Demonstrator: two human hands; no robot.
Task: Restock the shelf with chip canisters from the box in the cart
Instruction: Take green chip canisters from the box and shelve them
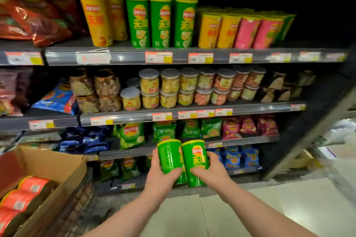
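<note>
I hold two green chip canisters upright in front of the lower shelves. My left hand (161, 175) grips the left green canister (169, 157). My right hand (209, 172) grips the right green canister (195, 159), whose logo faces me. The two canisters touch side by side. On the top shelf (134, 57) stand three matching green canisters (161, 22) between yellow canisters (104, 18) on the left and shorter yellow and pink ones (238, 31) on the right. The cardboard box (57, 177) at lower left holds several canisters lying on their sides, red lids (28, 196) showing.
The middle shelf carries clear plastic snack jars (169, 86). Lower shelves hold green, pink and blue chip bags (131, 134). The wire cart (82, 204) under the box stands close to the shelf's lower left. Pale floor tiles (269, 208) lie to the right.
</note>
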